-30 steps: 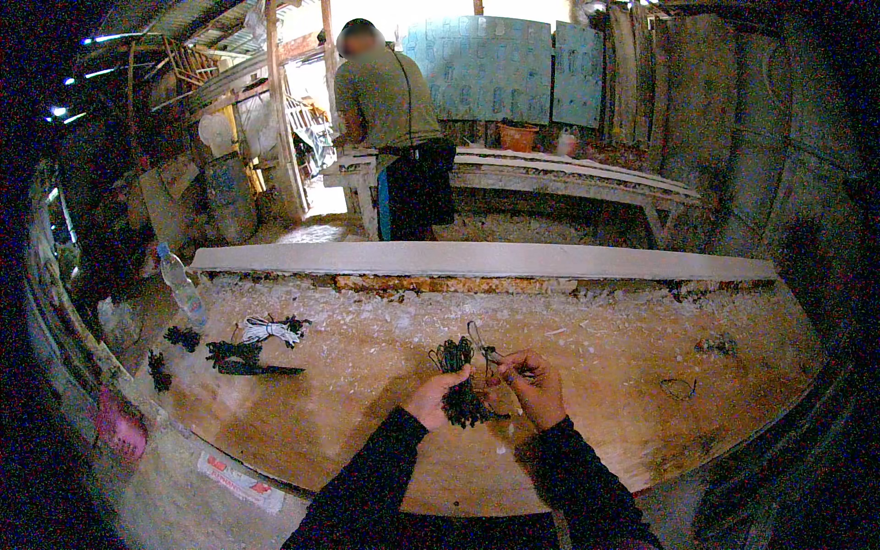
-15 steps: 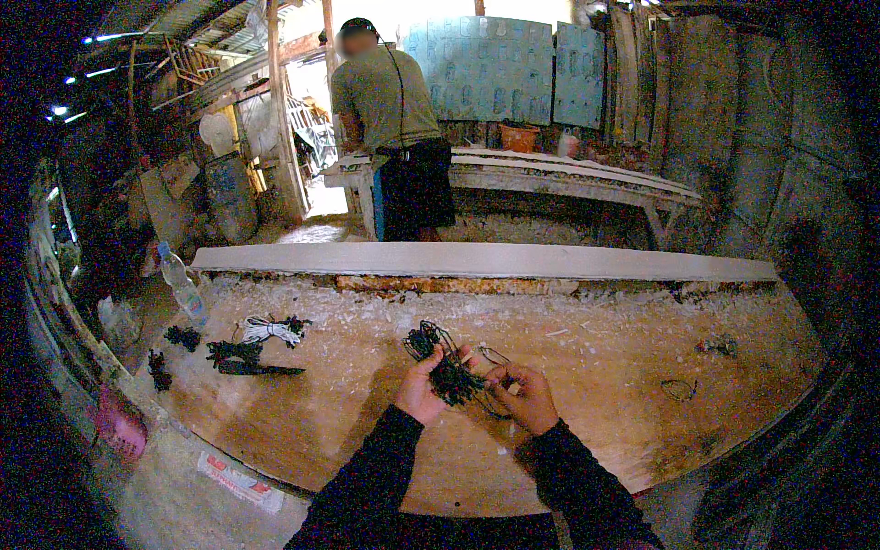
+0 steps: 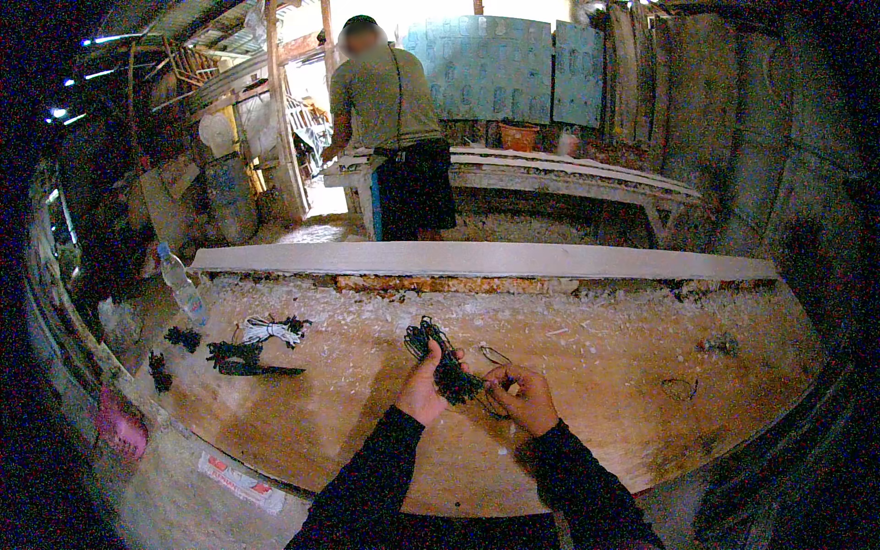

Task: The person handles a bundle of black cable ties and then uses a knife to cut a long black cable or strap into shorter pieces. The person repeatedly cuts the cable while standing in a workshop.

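**Black Cord Bundle point(image 3: 449, 378) Held Over the Wooden Worktop point(image 3: 348, 440)**

The bundle is located near the middle of the worktop, in front of the wearer. The left hand point(image 3: 423, 390) is closed around it; looped ends protrude above the thumb, and the lower end slants toward the right hand point(image 3: 522, 401). The right hand is closed in a pinch on a thin dark cord point(image 3: 494, 355), just beside the bundle's lower end. From here I cannot tell whether that cord is joined to the bundle.

Left section of worktop: a white cord bundle point(image 3: 271, 331) with dark ends, adjacent to a larger dark bundle point(image 3: 235, 356); two small dark clusters lie farther left. A clear bottle point(image 3: 183, 289) with a blue cap stands tilted in view behind them.

Right section: a thin cord loop point(image 3: 679, 390) lies flat, nearer the wearer than a small dark heap point(image 3: 717, 347).

Across the room, a person point(image 3: 390, 101) stands at a long bench point(image 3: 559, 174).
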Action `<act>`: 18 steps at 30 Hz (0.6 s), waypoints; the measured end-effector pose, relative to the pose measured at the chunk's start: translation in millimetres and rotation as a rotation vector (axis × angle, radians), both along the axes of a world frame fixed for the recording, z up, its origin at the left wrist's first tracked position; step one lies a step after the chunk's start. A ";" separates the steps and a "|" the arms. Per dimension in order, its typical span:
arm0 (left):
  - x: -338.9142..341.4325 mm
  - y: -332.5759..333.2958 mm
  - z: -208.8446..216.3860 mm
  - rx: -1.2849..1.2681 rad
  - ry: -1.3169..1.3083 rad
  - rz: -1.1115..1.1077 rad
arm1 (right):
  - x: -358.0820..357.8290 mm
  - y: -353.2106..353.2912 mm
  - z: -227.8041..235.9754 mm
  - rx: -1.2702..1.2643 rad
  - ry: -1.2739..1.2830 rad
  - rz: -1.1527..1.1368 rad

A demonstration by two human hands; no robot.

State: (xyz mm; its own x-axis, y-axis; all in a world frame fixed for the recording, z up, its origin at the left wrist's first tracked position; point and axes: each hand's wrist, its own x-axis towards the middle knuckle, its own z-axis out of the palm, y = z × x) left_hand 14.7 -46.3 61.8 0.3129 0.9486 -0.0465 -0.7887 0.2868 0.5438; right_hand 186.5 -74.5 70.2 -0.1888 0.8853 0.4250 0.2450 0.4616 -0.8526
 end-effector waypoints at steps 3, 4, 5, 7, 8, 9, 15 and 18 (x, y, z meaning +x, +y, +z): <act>2.4 -1.2 0.3 0.071 0.015 0.031 | -0.5 -1.2 2.2 0.016 -0.026 -0.015; 2.8 -1.5 -0.2 0.068 0.017 0.034 | -0.8 -1.5 3.1 0.022 -0.030 -0.020; 3.0 -1.7 -0.8 0.077 0.021 0.037 | -1.0 -1.8 4.0 0.028 -0.034 -0.025; 3.2 -1.6 -2.1 0.092 0.025 0.040 | -1.4 -2.4 5.3 0.024 -0.057 -0.055; 3.3 -1.4 -2.7 0.099 0.025 0.039 | -1.5 -2.6 5.7 0.021 -0.068 -0.070; 3.4 -1.0 -3.4 0.105 0.026 0.038 | -1.5 -2.7 5.9 0.032 -0.067 -0.080; 4.6 4.3 -9.0 0.068 0.110 0.125 | -0.4 -1.3 3.2 0.059 -0.065 -0.086; 4.0 6.9 -10.9 -0.034 0.172 0.146 | -0.7 -0.9 2.4 0.095 -0.073 -0.076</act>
